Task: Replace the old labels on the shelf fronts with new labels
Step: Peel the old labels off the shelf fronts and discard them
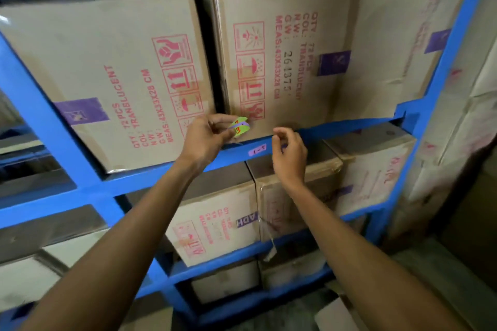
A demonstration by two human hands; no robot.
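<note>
A small pink label (257,150) with handwriting is stuck on the front of the blue shelf beam (349,126). My left hand (207,137) pinches a little stack of green labels (239,127) marked in red, with a purple strip across it, just above and left of the pink label. My right hand (289,153) hovers at the beam right beside the pink label, fingers curled and apart, holding nothing.
Cardboard boxes (113,78) (285,48) with red print fill the shelf above the beam; more boxes (215,223) sit on the lower levels. Blue uprights (35,105) (441,67) frame the bay. Loose tape (270,247) dangles from a lower box.
</note>
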